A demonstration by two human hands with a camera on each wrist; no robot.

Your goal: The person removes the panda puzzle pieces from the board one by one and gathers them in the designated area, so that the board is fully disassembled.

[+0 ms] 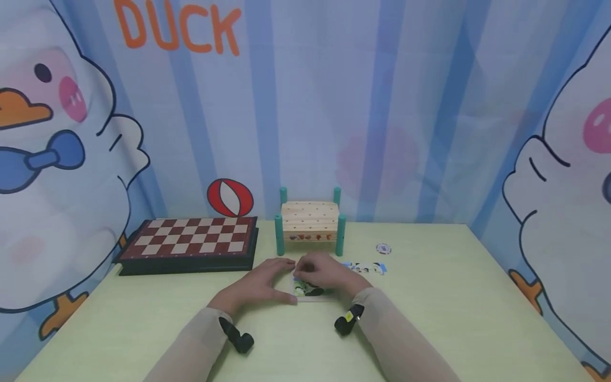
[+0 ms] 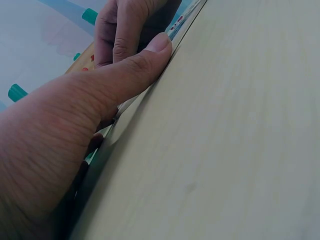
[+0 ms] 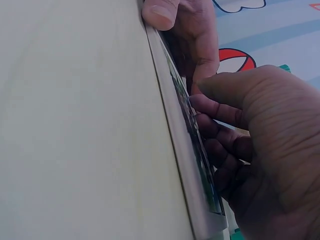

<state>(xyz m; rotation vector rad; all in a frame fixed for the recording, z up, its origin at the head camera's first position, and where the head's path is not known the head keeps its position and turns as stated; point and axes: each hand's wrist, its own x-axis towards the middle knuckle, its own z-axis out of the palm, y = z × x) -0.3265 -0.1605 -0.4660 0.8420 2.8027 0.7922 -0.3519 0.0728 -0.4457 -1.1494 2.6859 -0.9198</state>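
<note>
Two hands meet over one small puzzle board [image 1: 310, 292] lying flat on the tabletop [image 1: 429, 318], near centre, just at 6 o'clock of a wooden box [image 1: 310, 222] w/ teal corner posts. We see the left hand [image 1: 260, 284] at the board's 9 o'clock side: thumb pressed along the near edge, other fingers [image 2: 112, 30] curled over the far edge, so it grips the board. Right hand [image 1: 324, 273] sits on top from 3 o'clock, fingers [image 3: 220, 112] bent down w/ tips on the picture surface; we can't tell if they pinch a piece or only press. In the right wrist view the board shows edge-on, thin, pale rim.

Approx. 2 o'clock of the hands lies a strip of loose puzzle pieces [image 1: 367, 267], and further out a round chip [image 1: 383, 248]. A chessboard [image 1: 193, 241] rests at 10 o'clock, well apart. Behind everything hangs a duck-print curtain [image 1: 334, 106].
</note>
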